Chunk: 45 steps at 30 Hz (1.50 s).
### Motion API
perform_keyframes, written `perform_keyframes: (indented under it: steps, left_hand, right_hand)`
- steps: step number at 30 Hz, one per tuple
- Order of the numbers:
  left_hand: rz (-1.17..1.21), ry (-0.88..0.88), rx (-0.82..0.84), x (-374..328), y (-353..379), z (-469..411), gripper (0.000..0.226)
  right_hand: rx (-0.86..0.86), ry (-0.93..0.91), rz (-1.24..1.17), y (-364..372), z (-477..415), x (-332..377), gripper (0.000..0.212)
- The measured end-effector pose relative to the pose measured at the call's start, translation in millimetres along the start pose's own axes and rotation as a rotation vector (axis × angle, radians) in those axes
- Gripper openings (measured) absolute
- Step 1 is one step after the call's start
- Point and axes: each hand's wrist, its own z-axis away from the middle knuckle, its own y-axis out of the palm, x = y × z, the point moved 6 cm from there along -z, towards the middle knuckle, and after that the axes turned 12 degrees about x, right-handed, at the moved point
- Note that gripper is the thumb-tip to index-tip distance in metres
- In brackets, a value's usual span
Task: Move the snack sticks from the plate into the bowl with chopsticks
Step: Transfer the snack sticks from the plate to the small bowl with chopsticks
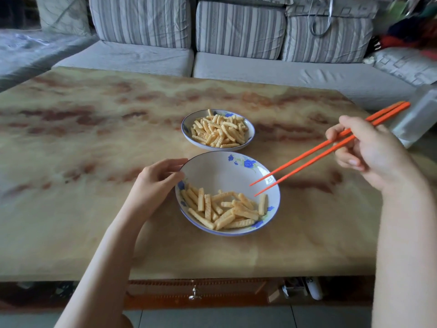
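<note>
Left grip [156, 181]: fingers and thumb curled on the left rim of the bowl [220, 171]. The bowl appears tipped toward the person. Its sticks [227, 209] are gathered against the low near wall.
- Risk: tipped any further, the sticks could slide over the near rim onto the table [94, 143].
- Risk: if this grip slips, the bowl would drop flat and could throw pieces out.

Plate [252, 134]: just beyond the bowl and close to it; whether they touch cannot be told. It carries the larger heap [220, 132], so I judge most of the job is left.
- Risk: a stick dropped on the way would land on the table between the two rims.

Chopsticks [307, 157]: tips parted over the right side of the bowl, holding nothing.
- Risk: the ridged sticks look brittle, so a hard pinch may snap one and a light pinch may let it roll free.

Right grip [369, 152]: fingers closed round the chopsticks well back from the tips.
- Risk: a hold this far back gives weaker control at the points, so the tips could cross or miss.
- Risk: the upper ends lie near a clear box [421, 119] at the table's right edge, and a wide swing toward the plate could knock it.
</note>
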Motion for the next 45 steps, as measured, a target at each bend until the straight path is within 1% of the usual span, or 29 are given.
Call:
perform_keyframes:
  steps: [2,6,11,14,18,22,25,26,31,34,38,40,43,45]
  left_hand:
    - [0.005,0.001,0.003,0,0,0,0.034]
    - [0.022,-0.007,0.013,-1,1,1,0.029]
    - [0.027,-0.022,0.018,-1,2,1,0.030]
    - [0.023,-0.035,0.015,0,2,0,0.036]
    - [0.016,-0.035,0.020,0,2,1,0.039]
    - [0.048,-0.030,0.022,-1,2,2,0.033]
    - [0.050,-0.016,0.021,-1,1,1,0.028]
    - [0.039,-0.013,0.020,-1,1,1,0.030]
    - [0.056,-0.027,0.022,1,1,1,0.032]
    - [0.045,-0.021,0.018,0,1,1,0.029]
    - [0.020,-0.008,0.011,1,0,0,0.034]
    - [0.018,-0.010,0.017,1,1,1,0.035]
    - [0.038,-0.028,0.019,2,1,1,0.030]
    - [0.043,-0.038,0.017,3,1,1,0.031]
  right_hand:
    - [0.015,0.020,0.012,-3,1,0,0.045]
    - [0.021,0.025,0.003,-6,3,1,0.053]
    - [0.023,0.055,0.043,-9,5,-2,0.042]
    - [0.033,0.112,0.056,-6,3,-8,0.040]
    - [0.080,0.170,0.001,9,0,-20,0.041]
    - [0.084,0.148,-0.035,14,-4,-24,0.043]
    - [0.068,0.119,-0.047,14,-5,-23,0.049]
    - [0.066,0.112,-0.052,15,-5,-23,0.050]
    - [0.038,0.092,-0.044,12,-6,-21,0.043]
    - [-0.001,0.067,-0.079,10,-5,-17,0.041]
    - [-0.095,0.003,-0.198,12,-4,-8,0.037]
    - [-0.169,-0.039,-0.296,13,-5,-5,0.036]
    - [-0.302,-0.110,-0.462,21,-9,-8,0.034]
    - [-0.373,-0.137,-0.494,30,-13,-13,0.035]
